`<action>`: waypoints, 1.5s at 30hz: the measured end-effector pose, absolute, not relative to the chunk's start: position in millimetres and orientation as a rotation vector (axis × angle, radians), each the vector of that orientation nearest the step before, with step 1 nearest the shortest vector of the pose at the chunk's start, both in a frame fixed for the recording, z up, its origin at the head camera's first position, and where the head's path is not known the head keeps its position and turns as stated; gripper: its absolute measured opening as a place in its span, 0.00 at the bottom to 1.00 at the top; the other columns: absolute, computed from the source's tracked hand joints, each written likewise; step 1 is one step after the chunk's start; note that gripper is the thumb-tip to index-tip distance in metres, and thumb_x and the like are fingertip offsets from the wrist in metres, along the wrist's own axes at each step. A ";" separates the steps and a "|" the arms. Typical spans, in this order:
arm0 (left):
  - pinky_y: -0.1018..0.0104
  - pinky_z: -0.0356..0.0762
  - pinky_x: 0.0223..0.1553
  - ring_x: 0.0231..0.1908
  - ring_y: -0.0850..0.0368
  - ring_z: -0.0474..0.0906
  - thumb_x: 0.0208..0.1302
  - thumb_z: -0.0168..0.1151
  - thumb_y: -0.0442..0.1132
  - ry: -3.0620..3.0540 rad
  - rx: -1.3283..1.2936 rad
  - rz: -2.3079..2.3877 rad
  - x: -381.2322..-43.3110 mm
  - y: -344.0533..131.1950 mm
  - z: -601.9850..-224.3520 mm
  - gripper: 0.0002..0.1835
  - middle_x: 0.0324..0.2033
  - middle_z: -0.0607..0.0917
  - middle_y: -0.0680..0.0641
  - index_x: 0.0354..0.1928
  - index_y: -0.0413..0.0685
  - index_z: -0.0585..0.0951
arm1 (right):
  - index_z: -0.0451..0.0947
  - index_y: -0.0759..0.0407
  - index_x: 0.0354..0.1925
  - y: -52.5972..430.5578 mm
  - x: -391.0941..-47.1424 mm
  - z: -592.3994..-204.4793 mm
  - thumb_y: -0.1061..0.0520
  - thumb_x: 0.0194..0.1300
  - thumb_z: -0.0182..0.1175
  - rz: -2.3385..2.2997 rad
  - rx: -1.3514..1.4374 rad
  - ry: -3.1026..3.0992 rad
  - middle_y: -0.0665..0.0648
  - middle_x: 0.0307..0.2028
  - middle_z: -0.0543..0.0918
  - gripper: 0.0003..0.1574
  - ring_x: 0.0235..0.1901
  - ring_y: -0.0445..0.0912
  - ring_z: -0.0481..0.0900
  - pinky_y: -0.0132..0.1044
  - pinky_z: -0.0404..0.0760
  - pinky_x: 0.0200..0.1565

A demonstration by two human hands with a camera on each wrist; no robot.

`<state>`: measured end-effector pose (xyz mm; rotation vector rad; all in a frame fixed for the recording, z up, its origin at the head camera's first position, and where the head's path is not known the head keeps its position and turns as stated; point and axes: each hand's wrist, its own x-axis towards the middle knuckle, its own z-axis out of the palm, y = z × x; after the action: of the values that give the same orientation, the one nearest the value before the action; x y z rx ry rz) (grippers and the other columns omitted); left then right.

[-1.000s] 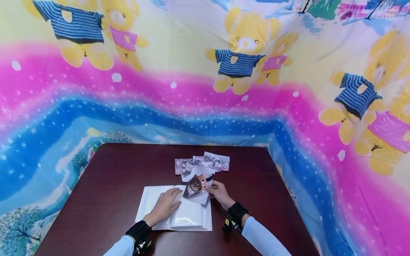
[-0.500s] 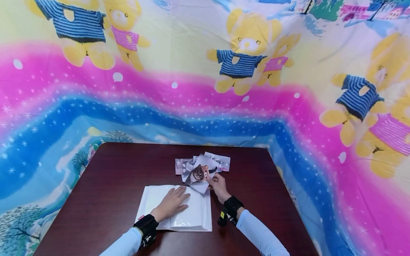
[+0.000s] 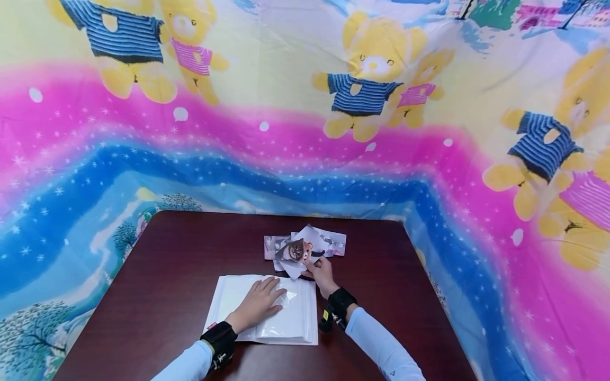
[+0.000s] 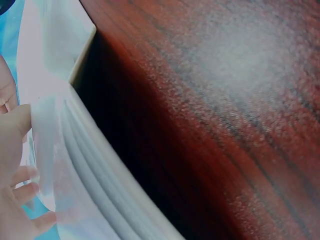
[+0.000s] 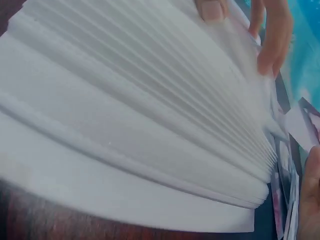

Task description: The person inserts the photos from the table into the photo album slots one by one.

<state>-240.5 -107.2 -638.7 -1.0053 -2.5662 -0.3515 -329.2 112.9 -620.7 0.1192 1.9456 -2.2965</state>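
Observation:
An open photo album [image 3: 296, 317] with white pages and clear sleeves lies on the table. My left hand [image 3: 259, 303] rests on it, fingers spread over the upper middle of the page. Its fingers [image 4: 25, 192] also show at the sleeve in the left wrist view. Above the album's top edge, my right hand [image 3: 324, 276] pinches the lower right edge of a photo [image 3: 295, 252] showing a kitten. That photo overlaps a small pile of other photos [image 3: 335, 243]. In the right wrist view, the fanned page edges [image 5: 150, 110] fill the middle, and part of my right hand [image 5: 310, 200] shows at the right edge.
The dark red-brown table [image 3: 190, 243] has rounded back corners. A curtain [image 3: 286, 137] printed with teddy bears hangs right behind it and along the sides. Black camera straps [image 3: 340, 301] are on both wrists.
My right hand has moved the kitten photo from over the album's upper right page up onto the pile beyond. My left hand has slid slightly right along the page, its fingers spreading.

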 end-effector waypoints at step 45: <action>0.36 0.69 0.56 0.63 0.35 0.68 0.63 0.67 0.47 -2.587 -1.010 -0.378 -241.6 -108.5 -643.3 0.22 0.62 0.74 0.35 0.57 0.48 0.81 | 0.70 0.70 0.51 109.6 -344.6 -624.8 0.68 0.72 0.55 -1.926 0.012 2.080 0.64 0.37 0.83 0.12 0.29 0.46 0.84 0.42 0.86 0.40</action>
<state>-241.6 -108.5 -643.3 -1.0095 -2.5874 -0.3780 -344.6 109.6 -624.8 0.0118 2.0802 -1.9258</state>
